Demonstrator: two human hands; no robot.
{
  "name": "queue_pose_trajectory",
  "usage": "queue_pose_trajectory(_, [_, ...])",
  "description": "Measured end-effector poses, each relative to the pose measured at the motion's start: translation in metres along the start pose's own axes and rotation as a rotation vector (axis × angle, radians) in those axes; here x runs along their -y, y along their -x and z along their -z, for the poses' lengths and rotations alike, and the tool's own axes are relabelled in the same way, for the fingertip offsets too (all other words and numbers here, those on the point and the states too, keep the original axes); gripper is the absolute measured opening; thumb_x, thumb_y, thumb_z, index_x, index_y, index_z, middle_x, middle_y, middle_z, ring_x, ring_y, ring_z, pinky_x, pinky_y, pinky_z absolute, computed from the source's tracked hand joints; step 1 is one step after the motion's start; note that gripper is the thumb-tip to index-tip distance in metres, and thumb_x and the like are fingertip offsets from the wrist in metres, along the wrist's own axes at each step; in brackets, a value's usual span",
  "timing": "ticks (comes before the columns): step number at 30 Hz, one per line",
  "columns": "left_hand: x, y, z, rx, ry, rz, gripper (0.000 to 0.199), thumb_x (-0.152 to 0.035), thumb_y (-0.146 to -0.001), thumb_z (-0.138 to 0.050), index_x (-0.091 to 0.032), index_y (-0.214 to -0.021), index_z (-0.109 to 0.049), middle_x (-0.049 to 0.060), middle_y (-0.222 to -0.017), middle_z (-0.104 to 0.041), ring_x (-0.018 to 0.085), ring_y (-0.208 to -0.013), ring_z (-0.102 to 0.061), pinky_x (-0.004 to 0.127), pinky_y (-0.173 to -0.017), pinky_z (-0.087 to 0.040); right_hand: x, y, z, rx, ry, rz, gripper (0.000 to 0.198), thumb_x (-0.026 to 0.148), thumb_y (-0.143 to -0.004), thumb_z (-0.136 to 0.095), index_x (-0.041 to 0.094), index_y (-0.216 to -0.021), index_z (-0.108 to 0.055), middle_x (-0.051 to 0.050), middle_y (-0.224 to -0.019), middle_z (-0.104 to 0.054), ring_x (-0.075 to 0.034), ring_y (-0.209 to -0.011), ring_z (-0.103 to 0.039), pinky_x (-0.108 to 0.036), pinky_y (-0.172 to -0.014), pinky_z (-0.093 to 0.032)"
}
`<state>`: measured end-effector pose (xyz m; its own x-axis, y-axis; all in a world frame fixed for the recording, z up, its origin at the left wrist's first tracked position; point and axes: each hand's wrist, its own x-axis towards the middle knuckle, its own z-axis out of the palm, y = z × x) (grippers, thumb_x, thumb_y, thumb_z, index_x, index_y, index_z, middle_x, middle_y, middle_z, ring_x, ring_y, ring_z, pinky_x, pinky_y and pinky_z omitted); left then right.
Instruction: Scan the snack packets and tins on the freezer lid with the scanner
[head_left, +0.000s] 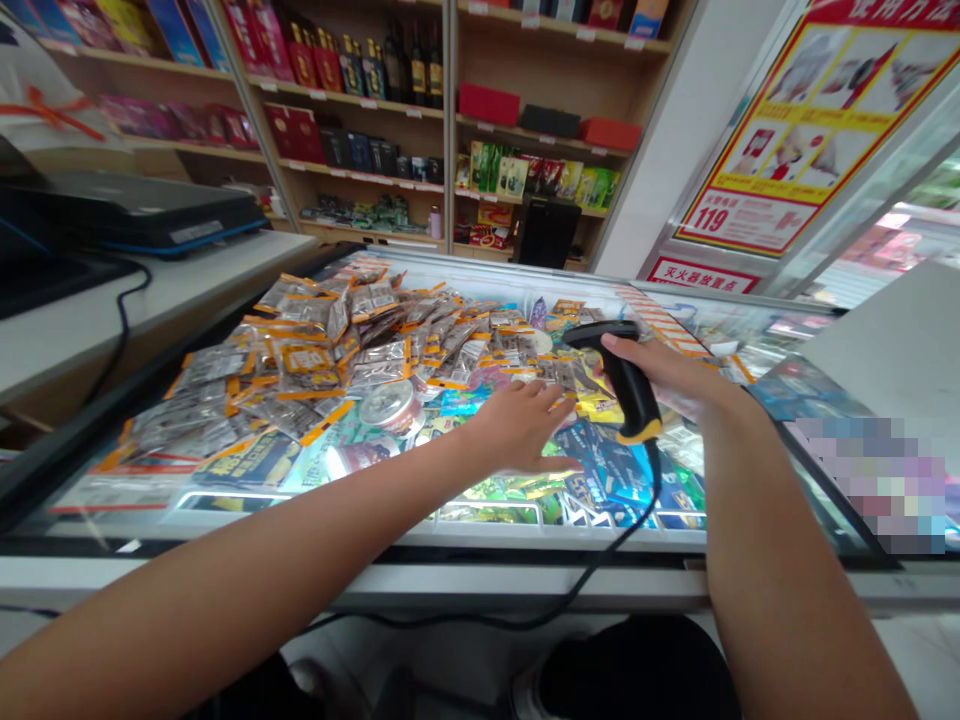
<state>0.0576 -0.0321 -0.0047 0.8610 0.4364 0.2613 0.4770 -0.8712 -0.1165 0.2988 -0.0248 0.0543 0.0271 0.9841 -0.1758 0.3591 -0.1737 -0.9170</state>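
Note:
My right hand (660, 372) is wrapped round the grip of a black barcode scanner (637, 395) with a yellow base, and its cable hangs down toward the counter's front edge. Left of the scanner, my left hand (525, 425) is stretched out with its fingers apart and nothing in it. It hovers over or rests on the glass top of a display freezer (225, 545); which one I cannot tell. Many small clear packets with orange edges (307, 365) lie heaped on the glass to the left of my hands. Colourful packages (600, 465) show through the glass below.
Behind the freezer stand wooden shelves (412, 105) with bottles, boxes and bags. At the left is a side counter (187, 290) bearing a dark flat device (142, 210). The scanner's black cable (517, 622) runs along the front. A red and yellow poster (817, 130) hangs at right.

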Motion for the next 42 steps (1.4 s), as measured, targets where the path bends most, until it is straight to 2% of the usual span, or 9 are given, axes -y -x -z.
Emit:
queue_pose_trajectory(4, [0.002, -0.001, 0.009, 0.057, -0.096, 0.197, 0.078, -0.078, -0.092, -0.037, -0.016, -0.134, -0.056, 0.017, -0.130, -0.060, 0.035, -0.114, -0.058, 0.044, -0.089, -0.046, 0.003, -0.008, 0.004, -0.353, -0.257, 0.051, 0.043, 0.064, -0.080, -0.070, 0.021, -0.085, -0.070, -0.004, -0.074, -0.071, -0.016, -0.056, -0.064, -0.027, -0.051, -0.052])
queue_pose_trajectory(8, [-0.001, -0.002, 0.013, 0.094, -0.192, 0.330, 0.073, -0.074, -0.090, -0.047, -0.012, -0.126, -0.061, 0.019, -0.124, -0.061, 0.036, -0.112, -0.057, 0.043, -0.086, -0.045, 0.002, -0.018, 0.016, -0.550, -0.421, 0.153, 0.043, 0.065, -0.083, -0.063, 0.022, -0.080, -0.066, 0.001, -0.058, -0.061, -0.013, -0.045, -0.056, -0.025, -0.045, -0.048])
queue_pose_trajectory(14, [-0.016, -0.045, 0.020, -0.037, -0.252, 0.208, 0.037, -0.040, -0.100, -0.045, -0.014, -0.116, -0.065, 0.017, -0.129, -0.059, 0.033, -0.120, -0.051, 0.044, -0.091, -0.043, 0.000, -0.023, 0.020, -0.712, -0.601, 0.192, 0.045, 0.065, -0.082, -0.063, 0.021, -0.074, -0.064, 0.003, -0.055, -0.055, -0.010, -0.043, -0.052, -0.021, -0.038, -0.041])
queue_pose_trajectory(20, [0.025, -0.143, -0.013, 0.150, -0.032, 0.363, 0.047, -0.027, -0.094, -0.054, -0.025, -0.141, -0.055, 0.014, -0.156, -0.040, 0.037, -0.140, -0.039, 0.052, -0.107, -0.038, -0.004, -0.028, 0.019, -0.756, -0.619, 0.222, 0.048, 0.068, -0.080, -0.062, 0.021, -0.073, -0.064, 0.002, -0.057, -0.055, -0.011, -0.044, -0.052, -0.022, -0.036, -0.038])
queue_pose_trajectory(24, [0.073, -0.191, -0.042, 0.180, 0.035, 0.471, 0.081, -0.022, -0.090, -0.058, -0.028, -0.161, -0.020, 0.017, -0.162, -0.029, 0.034, -0.134, -0.050, 0.043, -0.098, -0.049, -0.006, -0.033, 0.019, -0.753, -0.584, 0.237, 0.047, 0.067, -0.081, -0.061, 0.021, -0.074, -0.064, 0.002, -0.056, -0.055, -0.012, -0.043, -0.052, -0.024, -0.036, -0.038])
queue_pose_trajectory(27, [0.096, -0.211, -0.053, 0.205, 0.083, 0.446, 0.079, -0.021, -0.088, -0.060, -0.031, -0.159, -0.028, 0.011, -0.157, -0.042, 0.027, -0.132, -0.053, 0.033, -0.101, -0.048, -0.005, -0.034, 0.016, -0.740, -0.564, 0.226, 0.049, 0.068, -0.081, -0.059, 0.020, -0.073, -0.065, 0.002, -0.054, -0.053, -0.012, -0.041, -0.049, -0.025, -0.035, -0.036])
queue_pose_trajectory(31, [0.105, -0.221, -0.054, 0.182, 0.103, 0.447, 0.061, -0.026, -0.086, -0.063, -0.025, -0.146, -0.052, 0.013, -0.131, -0.064, 0.028, -0.120, -0.061, 0.034, -0.098, -0.050, -0.004, -0.032, 0.015, -0.745, -0.535, 0.223, 0.050, 0.070, -0.079, -0.059, 0.021, -0.075, -0.066, 0.003, -0.052, -0.051, -0.013, -0.042, -0.050, -0.025, -0.035, -0.036])
queue_pose_trajectory(38, [0.101, -0.196, -0.032, -0.010, 0.091, 0.495, 0.042, -0.012, -0.092, -0.045, -0.016, -0.131, -0.063, 0.014, -0.123, -0.067, 0.026, -0.116, -0.061, 0.036, -0.098, -0.047, -0.006, -0.032, 0.015, -0.730, -0.505, 0.248, 0.054, 0.074, -0.080, -0.057, 0.021, -0.085, -0.067, 0.003, -0.054, -0.051, -0.014, -0.045, -0.053, -0.026, -0.039, -0.038])
queue_pose_trajectory(42, [0.091, -0.174, -0.010, -0.188, 0.206, 0.511, 0.036, -0.021, -0.095, -0.045, -0.014, -0.123, -0.067, 0.011, -0.111, -0.072, 0.022, -0.108, -0.063, 0.031, -0.095, -0.046, -0.004, -0.032, 0.018, -0.699, -0.480, 0.252, 0.053, 0.073, -0.085, -0.051, 0.022, -0.091, -0.066, 0.002, -0.057, -0.051, -0.015, -0.048, -0.057, -0.027, -0.042, -0.040])
